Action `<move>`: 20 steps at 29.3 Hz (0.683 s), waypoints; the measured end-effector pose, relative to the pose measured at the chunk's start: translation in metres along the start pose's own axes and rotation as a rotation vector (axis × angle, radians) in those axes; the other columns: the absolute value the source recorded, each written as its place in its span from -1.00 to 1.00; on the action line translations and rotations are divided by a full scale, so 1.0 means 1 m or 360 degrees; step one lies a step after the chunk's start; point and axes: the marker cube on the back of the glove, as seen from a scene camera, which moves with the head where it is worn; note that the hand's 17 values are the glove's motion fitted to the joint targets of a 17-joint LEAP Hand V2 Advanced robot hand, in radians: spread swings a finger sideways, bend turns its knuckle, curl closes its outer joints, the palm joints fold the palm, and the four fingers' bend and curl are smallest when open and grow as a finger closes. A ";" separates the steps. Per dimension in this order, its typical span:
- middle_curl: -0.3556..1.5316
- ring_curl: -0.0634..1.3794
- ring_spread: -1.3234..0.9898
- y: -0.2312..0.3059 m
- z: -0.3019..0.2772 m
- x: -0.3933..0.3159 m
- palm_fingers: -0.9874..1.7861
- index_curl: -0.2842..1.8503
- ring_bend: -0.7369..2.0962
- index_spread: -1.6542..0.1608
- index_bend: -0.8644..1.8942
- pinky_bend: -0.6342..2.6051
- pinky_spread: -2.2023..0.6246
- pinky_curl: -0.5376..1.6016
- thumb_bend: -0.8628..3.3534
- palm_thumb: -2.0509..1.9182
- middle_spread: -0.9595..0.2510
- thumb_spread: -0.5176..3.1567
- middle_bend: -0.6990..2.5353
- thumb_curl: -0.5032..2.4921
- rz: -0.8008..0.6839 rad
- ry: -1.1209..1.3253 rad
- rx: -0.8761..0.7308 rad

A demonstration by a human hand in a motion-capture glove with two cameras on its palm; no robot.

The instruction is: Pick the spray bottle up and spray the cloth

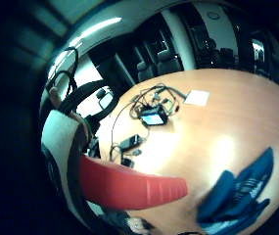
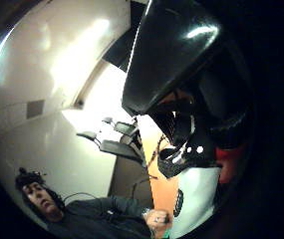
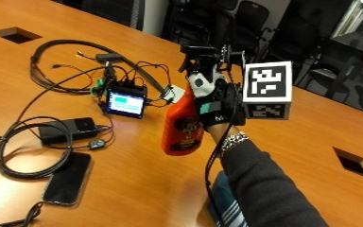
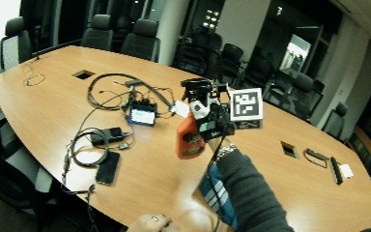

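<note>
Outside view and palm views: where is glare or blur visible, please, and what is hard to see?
Outside view: the table shines softly, and the spray bottle in the right hand is clear. Little finger side palm view: a bright glare patch on the table, and the blue cloth is blurred. Thumb side palm view: the bottle's dark head fills it with a highlight; the wall is overexposed.

The gloved right hand point(image 3: 218, 106) is raised above the table, grip closed, forearm angled upward.

Office meeting room, long oval wooden conference surface point(image 4: 57, 92) with cable cut-outs point(image 4: 81, 74), black swivel chairs point(image 4: 140, 38) ringing it, dark glass partitions behind, electronics and cables point(image 4: 111, 94) spread on top
</note>
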 end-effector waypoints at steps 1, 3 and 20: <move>-0.04 -0.25 0.01 0.000 0.002 0.008 0.63 -0.30 0.07 0.51 -0.26 -0.21 0.36 -0.08 -0.60 0.43 0.23 -0.16 -0.26 -0.27 0.0027 -0.0018 0.0039; -0.04 -0.25 0.01 0.000 0.005 0.026 0.62 -0.30 0.07 0.51 -0.26 -0.22 0.36 -0.08 -0.60 0.43 0.25 -0.15 -0.26 -0.28 0.0065 -0.0031 0.0120; -0.04 -0.25 0.02 0.000 0.015 0.070 0.61 -0.32 0.05 0.53 -0.27 -0.25 0.37 -0.09 -0.60 0.45 0.27 -0.12 -0.27 -0.29 0.0141 0.0007 0.0403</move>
